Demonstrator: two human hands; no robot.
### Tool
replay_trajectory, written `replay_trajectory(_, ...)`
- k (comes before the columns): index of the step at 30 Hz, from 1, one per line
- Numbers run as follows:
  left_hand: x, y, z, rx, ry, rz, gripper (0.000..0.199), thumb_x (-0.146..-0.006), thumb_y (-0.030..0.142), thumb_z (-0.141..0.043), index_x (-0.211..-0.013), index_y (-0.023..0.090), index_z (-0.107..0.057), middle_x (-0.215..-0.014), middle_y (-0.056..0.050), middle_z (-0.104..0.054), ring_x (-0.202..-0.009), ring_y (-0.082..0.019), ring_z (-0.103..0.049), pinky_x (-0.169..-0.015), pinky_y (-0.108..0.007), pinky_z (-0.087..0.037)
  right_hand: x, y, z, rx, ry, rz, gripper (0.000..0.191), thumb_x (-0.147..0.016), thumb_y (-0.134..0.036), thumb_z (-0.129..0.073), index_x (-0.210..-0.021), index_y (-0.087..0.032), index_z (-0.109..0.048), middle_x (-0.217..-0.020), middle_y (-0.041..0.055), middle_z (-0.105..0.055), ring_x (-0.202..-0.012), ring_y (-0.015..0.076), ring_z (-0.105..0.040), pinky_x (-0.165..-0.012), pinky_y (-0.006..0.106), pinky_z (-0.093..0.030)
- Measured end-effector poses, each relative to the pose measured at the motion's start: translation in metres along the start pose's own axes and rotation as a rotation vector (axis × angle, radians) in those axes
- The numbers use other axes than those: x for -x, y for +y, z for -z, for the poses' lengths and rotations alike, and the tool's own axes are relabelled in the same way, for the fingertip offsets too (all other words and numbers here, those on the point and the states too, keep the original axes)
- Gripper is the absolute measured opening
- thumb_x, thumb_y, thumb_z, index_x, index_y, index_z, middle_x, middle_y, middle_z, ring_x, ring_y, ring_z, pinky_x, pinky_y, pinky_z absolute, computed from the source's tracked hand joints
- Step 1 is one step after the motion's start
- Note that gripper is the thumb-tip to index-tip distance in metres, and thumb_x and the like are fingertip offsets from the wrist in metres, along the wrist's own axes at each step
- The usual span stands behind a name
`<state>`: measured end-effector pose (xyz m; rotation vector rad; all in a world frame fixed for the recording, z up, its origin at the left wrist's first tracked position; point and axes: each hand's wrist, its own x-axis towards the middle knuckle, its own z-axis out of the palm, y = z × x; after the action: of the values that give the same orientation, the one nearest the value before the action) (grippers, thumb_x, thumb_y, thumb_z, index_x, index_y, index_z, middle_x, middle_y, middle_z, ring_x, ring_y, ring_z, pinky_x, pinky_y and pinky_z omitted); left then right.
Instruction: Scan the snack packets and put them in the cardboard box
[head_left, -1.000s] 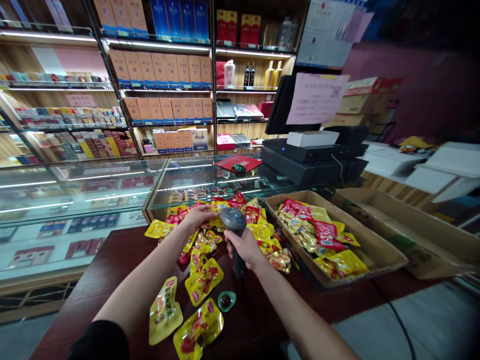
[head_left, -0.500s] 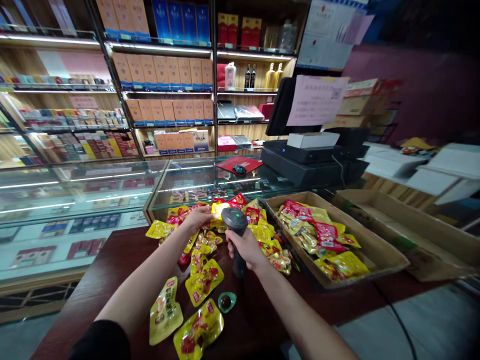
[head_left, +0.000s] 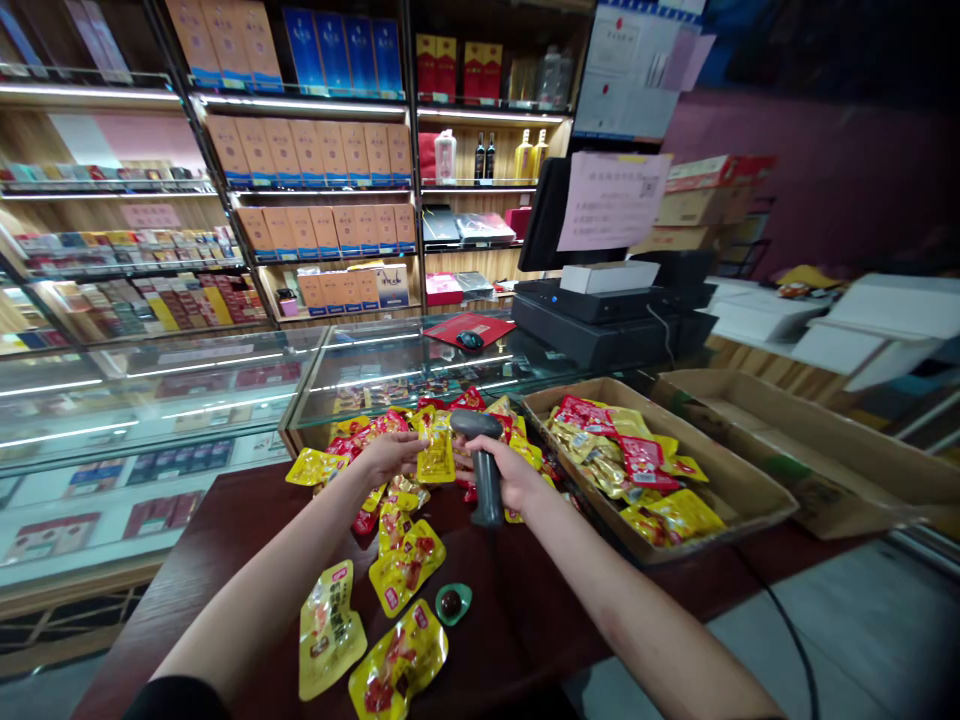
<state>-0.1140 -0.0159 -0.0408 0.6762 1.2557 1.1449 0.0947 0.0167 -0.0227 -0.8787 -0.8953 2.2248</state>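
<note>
My left hand (head_left: 392, 456) pinches the left edge of a yellow snack packet (head_left: 436, 450), which stands upright above the pile. Wrapped round the grip of a dark grey barcode scanner (head_left: 487, 490) is my right hand (head_left: 511, 472). The scanner's head is just right of the packet, and the fingertips of my right hand come close to the packet's right edge; whether they touch it I cannot tell. Red, yellow and gold packets are heaped behind and beneath both hands. Nearer me lie several loose yellow packets (head_left: 407, 568) and a small green dish-like piece (head_left: 454, 604) with a dark ball in it.
A cardboard tray (head_left: 739, 510) of packets stands at the right, with another cardboard tray (head_left: 862, 515) beyond it. Behind are a glass display counter (head_left: 217, 375), a mouse (head_left: 470, 340) on a red mat, and a monitor (head_left: 544, 215). A black cable (head_left: 796, 640) hangs at right.
The scanner has tilted, its grip now more visible, and the bright light on the packet is gone. The yellow packet now stands upright beside the scanner's head. The view has shifted slightly right.
</note>
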Motion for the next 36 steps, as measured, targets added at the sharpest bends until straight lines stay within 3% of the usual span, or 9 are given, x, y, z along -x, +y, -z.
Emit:
replay_trajectory(4,0.008,0.007,-0.003,0.08,-0.066,0.086,0.017,-0.078,0.02,-0.067,-0.089,0.009,-0.061,-0.081,-0.011,-0.069,-0.069,-0.017,-0.067,-0.065,-0.026,-0.055,0.001,-0.012,0.008,-0.084,-0.009,-0.122,0.014,-0.074,-0.017,-0.055,-0.087,-0.015,-0.06,-0.085,0.0079,-0.069,-0.087,0.0185,-0.067,-0.085,0.038,-0.052)
replay_trajectory(8,0.016,0.024,-0.019,0.178,-0.242,0.191,0.029,-0.088,0.038,-0.051,-0.092,0.01,-0.059,-0.082,-0.013,-0.069,-0.073,-0.02,-0.068,-0.071,-0.035,-0.055,0.012,-0.029,0.022,-0.12,-0.023,-0.148,0.015,-0.075,-0.016,-0.055,-0.089,-0.014,-0.06,-0.086,0.0081,-0.069,-0.085,0.0185,-0.068,-0.084,0.038,-0.052)
replay_trajectory(11,0.015,0.034,-0.044,0.217,-0.319,0.234,0.038,-0.088,0.046,-0.047,-0.091,0.01,-0.057,-0.083,-0.014,-0.068,-0.079,-0.024,-0.068,-0.075,-0.042,-0.054,0.028,-0.046,0.038,-0.115,0.016,-0.125,0.014,-0.075,-0.014,-0.054,-0.087,-0.013,-0.06,-0.084,0.0085,-0.07,-0.082,0.018,-0.068,-0.082,0.036,-0.053)
replay_trajectory(16,0.0,0.038,-0.108,0.189,-0.453,0.299,0.05,-0.087,0.053,-0.043,-0.104,0.007,-0.056,-0.097,-0.02,-0.066,-0.093,-0.028,-0.066,-0.081,-0.045,-0.05,0.072,-0.078,0.079,-0.12,0.106,-0.022,0.015,-0.076,-0.013,-0.053,-0.088,-0.013,-0.061,-0.084,0.0095,-0.071,-0.08,0.0182,-0.069,-0.08,0.035,-0.055)
replay_trajectory(22,-0.02,0.028,-0.212,0.099,-0.654,0.389,0.062,-0.088,0.056,-0.039,-0.12,0.004,-0.05,-0.115,-0.026,-0.059,-0.106,-0.031,-0.06,-0.086,-0.045,-0.048,0.14,-0.109,0.136,-0.144,0.248,0.146,0.025,-0.075,-0.009,-0.05,-0.098,-0.011,-0.061,-0.088,0.0123,-0.072,-0.082,0.0195,-0.07,-0.08,0.035,-0.056)
replay_trajectory(25,-0.025,0.018,-0.256,0.081,-0.675,0.412,0.065,-0.088,0.056,-0.038,-0.124,0.003,-0.047,-0.122,-0.026,-0.054,-0.113,-0.033,-0.055,-0.089,-0.047,-0.047,0.165,-0.118,0.162,-0.141,0.346,0.228,0.026,-0.075,-0.008,-0.05,-0.098,-0.011,-0.061,-0.089,0.0124,-0.072,-0.082,0.0195,-0.07,-0.079,0.034,-0.056)
replay_trajectory(27,-0.029,0.011,-0.273,0.046,-0.628,0.425,0.065,-0.088,0.056,-0.038,-0.125,0.003,-0.045,-0.127,-0.026,-0.051,-0.118,-0.035,-0.051,-0.089,-0.049,-0.046,0.174,-0.12,0.176,-0.152,0.406,0.258,0.025,-0.075,-0.009,-0.05,-0.097,-0.011,-0.062,-0.089,0.0125,-0.072,-0.082,0.0196,-0.07,-0.078,0.033,-0.056)
replay_trajectory(31,-0.033,0.002,-0.268,0.009,-0.552,0.427,0.062,-0.087,0.053,-0.043,-0.125,0.004,-0.044,-0.129,-0.026,-0.049,-0.119,-0.036,-0.05,-0.087,-0.051,-0.048,0.176,-0.119,0.185,-0.169,0.437,0.276,0.025,-0.073,-0.008,-0.05,-0.095,-0.011,-0.062,-0.09,0.0126,-0.072,-0.083,0.0206,-0.07,-0.079,0.034,-0.056)
replay_trajectory(36,-0.024,0.008,-0.213,0.055,-0.5,0.39,0.057,-0.085,0.052,-0.048,-0.12,0.006,-0.048,-0.122,-0.025,-0.054,-0.111,-0.034,-0.056,-0.086,-0.051,-0.048,0.153,-0.108,0.151,-0.155,0.354,0.2,0.024,-0.071,-0.006,-0.05,-0.092,-0.012,-0.061,-0.093,0.0125,-0.072,-0.089,0.0215,-0.069,-0.084,0.035,-0.054)
